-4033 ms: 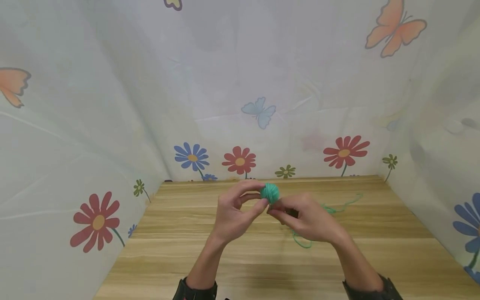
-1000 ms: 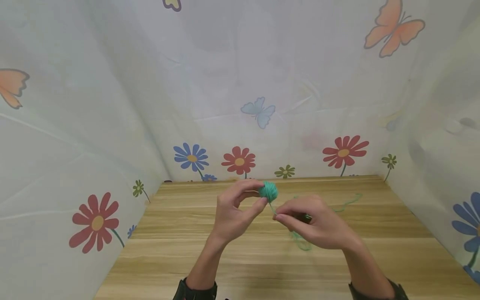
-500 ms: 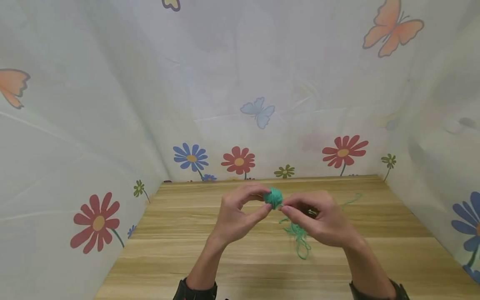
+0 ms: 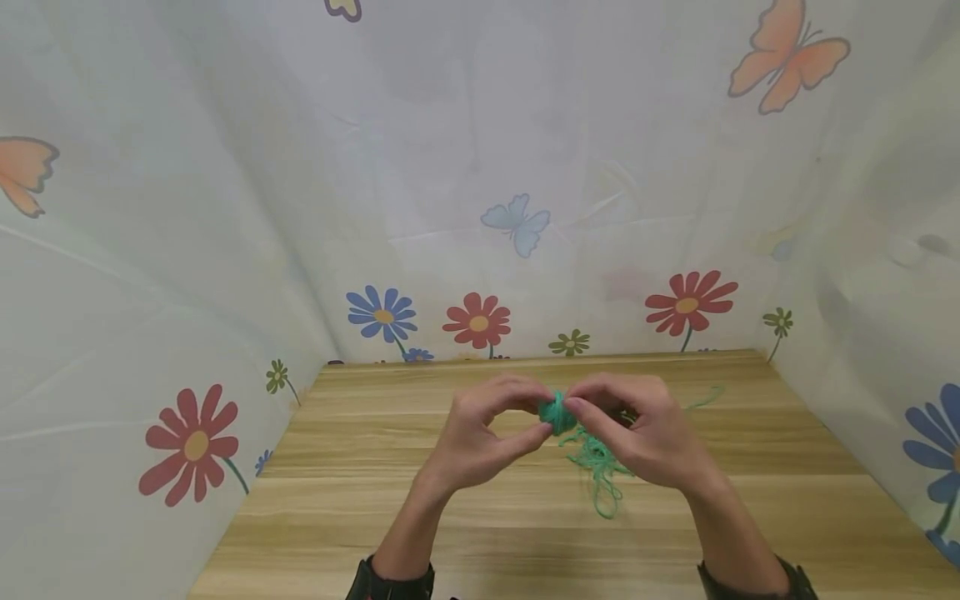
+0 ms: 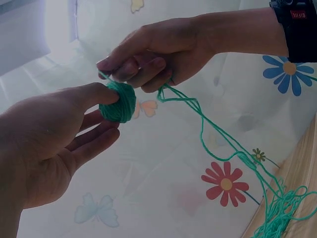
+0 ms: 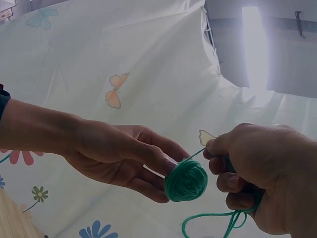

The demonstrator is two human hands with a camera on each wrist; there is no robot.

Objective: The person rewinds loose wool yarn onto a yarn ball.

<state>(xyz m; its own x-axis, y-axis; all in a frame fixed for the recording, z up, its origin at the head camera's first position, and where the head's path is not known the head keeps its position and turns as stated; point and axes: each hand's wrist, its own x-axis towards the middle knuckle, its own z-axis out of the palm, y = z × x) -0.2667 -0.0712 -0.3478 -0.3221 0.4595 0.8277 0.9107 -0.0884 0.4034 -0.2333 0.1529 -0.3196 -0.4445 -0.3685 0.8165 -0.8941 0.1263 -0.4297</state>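
Note:
A small green ball of yarn (image 4: 556,414) is held up over the table by my left hand (image 4: 480,429), thumb on one side and fingers on the other. Just to its right, my right hand (image 4: 645,429) pinches the strand between thumb and index finger, and a short taut length runs to the ball (image 6: 186,180) in the right wrist view. More yarn passes through the curled lower fingers of the right hand (image 5: 168,52). From there, strands hang down to a loose tangle of yarn (image 5: 280,215) on the table.
The wooden table (image 4: 360,500) carries the tangled yarn (image 4: 597,467) below the hands, and a loose yarn end (image 4: 705,398) trails off toward the back right. A white curtain (image 4: 420,150) printed with flowers and butterflies encloses the table at the back and sides.
Both hands have come closer together, the left moving slightly right with the ball. Earlier the right hand drew the strand away below the ball; now its fingertips are at the ball's right side.

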